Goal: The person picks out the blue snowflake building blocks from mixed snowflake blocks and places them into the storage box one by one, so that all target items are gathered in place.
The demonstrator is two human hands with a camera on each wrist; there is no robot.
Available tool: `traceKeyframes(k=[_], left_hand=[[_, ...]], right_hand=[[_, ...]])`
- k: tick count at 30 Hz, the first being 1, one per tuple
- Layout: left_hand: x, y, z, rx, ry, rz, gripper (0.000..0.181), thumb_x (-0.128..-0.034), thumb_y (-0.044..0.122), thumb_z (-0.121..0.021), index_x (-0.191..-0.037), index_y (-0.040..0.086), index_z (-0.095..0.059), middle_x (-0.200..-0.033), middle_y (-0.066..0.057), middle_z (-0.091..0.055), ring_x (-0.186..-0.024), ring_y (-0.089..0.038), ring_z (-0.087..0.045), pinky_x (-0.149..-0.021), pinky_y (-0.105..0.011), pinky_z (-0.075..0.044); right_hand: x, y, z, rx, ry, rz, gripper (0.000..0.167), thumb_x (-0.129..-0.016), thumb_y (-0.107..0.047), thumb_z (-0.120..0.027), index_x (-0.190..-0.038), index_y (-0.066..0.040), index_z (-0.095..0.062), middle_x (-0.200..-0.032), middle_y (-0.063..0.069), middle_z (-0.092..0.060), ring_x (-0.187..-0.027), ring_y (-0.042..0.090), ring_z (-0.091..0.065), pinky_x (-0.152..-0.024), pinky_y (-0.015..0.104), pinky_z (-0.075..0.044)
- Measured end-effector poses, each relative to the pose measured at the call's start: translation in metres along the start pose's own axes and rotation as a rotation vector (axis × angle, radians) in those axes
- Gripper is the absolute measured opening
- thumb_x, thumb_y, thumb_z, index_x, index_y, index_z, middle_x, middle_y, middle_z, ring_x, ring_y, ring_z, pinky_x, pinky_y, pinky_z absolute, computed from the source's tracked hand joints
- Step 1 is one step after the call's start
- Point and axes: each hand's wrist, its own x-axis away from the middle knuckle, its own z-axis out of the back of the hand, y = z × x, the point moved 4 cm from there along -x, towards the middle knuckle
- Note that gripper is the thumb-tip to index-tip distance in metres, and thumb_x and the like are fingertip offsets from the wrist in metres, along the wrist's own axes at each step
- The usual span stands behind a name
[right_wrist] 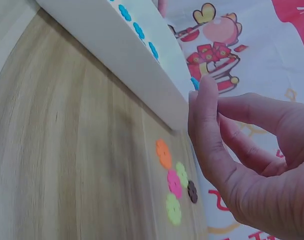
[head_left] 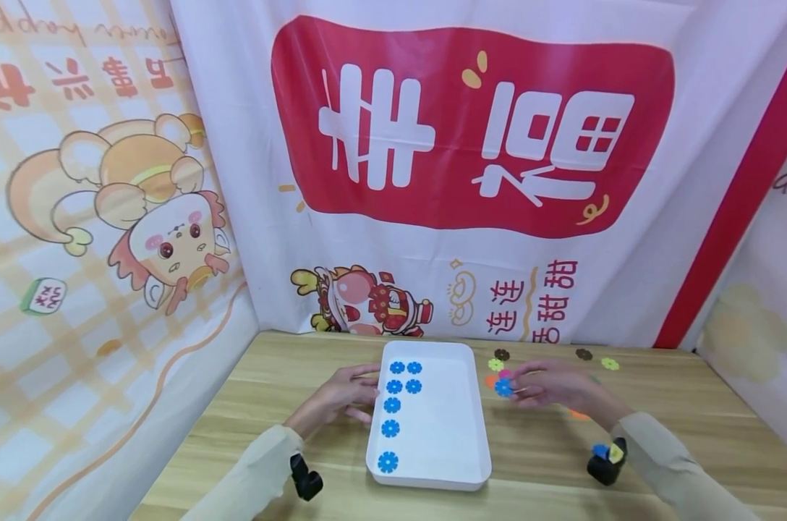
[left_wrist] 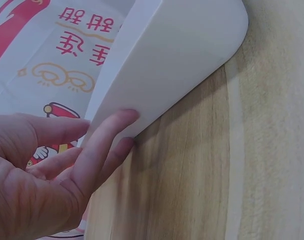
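A white rectangular tray (head_left: 432,474) lies on the wooden table, with several blue snowflake-shaped plastic discs (head_left: 392,405) along its left side. My left hand (head_left: 343,394) is at the tray's left side. In the left wrist view its fairly straight fingers (left_wrist: 123,116) touch the outer wall, the thumb near the rim. To the right of the tray my right hand (head_left: 550,383) pinches another blue snowflake disc (head_left: 503,388) between thumb and fingertips, above the table. In the right wrist view the fingers hide most of that disc (right_wrist: 194,83).
Loose discs lie right of the tray: orange (right_wrist: 163,153), pink (right_wrist: 174,184), yellow-green (right_wrist: 173,209) and dark brown (right_wrist: 192,191). Farther right are another brown disc (head_left: 584,354), a yellow-green one (head_left: 610,364) and an orange one (head_left: 579,414). A printed cloth (head_left: 471,250) hangs behind the table.
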Motion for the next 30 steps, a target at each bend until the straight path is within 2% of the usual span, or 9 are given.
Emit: traceKeyframes(k=[5, 8, 14, 20, 24, 30], left_hand=[[-0.001, -0.001, -0.001, -0.003, 0.007, -0.009, 0.064, -0.0999, 0.003, -0.067, -0.159, 0.007, -0.042, -0.156, -0.026, -0.048, -0.111, -0.034, -0.073, -0.070, -0.041, -0.070], [-0.001, -0.001, -0.001, -0.008, 0.017, -0.006, 0.063, -0.1000, 0.003, -0.066, -0.159, 0.007, -0.043, -0.156, -0.026, -0.048, -0.110, -0.034, -0.073, -0.069, -0.040, -0.070], [0.001, 0.001, -0.002, -0.004, 0.021, -0.005, 0.063, -0.1006, 0.003, -0.066, -0.159, 0.008, -0.043, -0.157, -0.026, -0.048, -0.111, -0.033, -0.073, -0.069, -0.040, -0.070], [0.003, -0.001, -0.002, -0.002, 0.008, -0.009, 0.062, -0.1018, 0.004, -0.065, -0.160, 0.007, -0.042, -0.156, -0.027, -0.049, -0.112, -0.034, -0.073, -0.068, -0.039, -0.070], [0.002, -0.001, -0.002, 0.002, 0.016, 0.005, 0.062, -0.1019, 0.004, -0.065, -0.159, 0.008, -0.043, -0.156, -0.026, -0.050, -0.111, -0.032, -0.074, -0.069, -0.039, -0.070], [0.001, 0.000, -0.002, 0.004, 0.018, 0.009, 0.061, -0.1022, 0.004, -0.063, -0.159, 0.008, -0.042, -0.156, -0.026, -0.049, -0.109, -0.032, -0.074, -0.069, -0.038, -0.069]], right_hand=[[-0.013, -0.006, -0.019, -0.013, -0.048, 0.054, 0.030, -0.104, -0.004, -0.061, -0.127, 0.014, -0.059, -0.109, 0.015, -0.077, -0.099, 0.024, -0.076, -0.098, 0.046, -0.064], [-0.023, -0.014, -0.032, 0.002, -0.041, 0.053, 0.031, -0.103, -0.004, -0.063, -0.127, 0.015, -0.059, -0.109, 0.017, -0.077, -0.101, 0.026, -0.076, -0.097, 0.046, -0.065], [-0.048, -0.023, -0.056, 0.036, -0.009, -0.005, 0.029, -0.101, -0.004, -0.065, -0.126, 0.012, -0.063, -0.108, 0.020, -0.077, -0.096, 0.027, -0.078, -0.091, 0.042, -0.067], [-0.069, -0.021, -0.079, 0.007, 0.058, -0.098, 0.022, -0.098, 0.002, -0.069, -0.118, 0.008, -0.067, -0.104, 0.021, -0.076, -0.089, 0.024, -0.078, -0.086, 0.040, -0.069], [-0.080, -0.019, -0.094, 0.028, 0.089, -0.132, 0.019, -0.095, 0.004, -0.070, -0.114, 0.007, -0.070, -0.101, 0.020, -0.076, -0.085, 0.025, -0.078, -0.082, 0.039, -0.069], [-0.090, -0.015, -0.117, 0.095, 0.064, -0.168, 0.017, -0.096, 0.000, -0.072, -0.112, 0.005, -0.071, -0.096, 0.018, -0.078, -0.084, 0.027, -0.079, -0.080, 0.037, -0.069]])
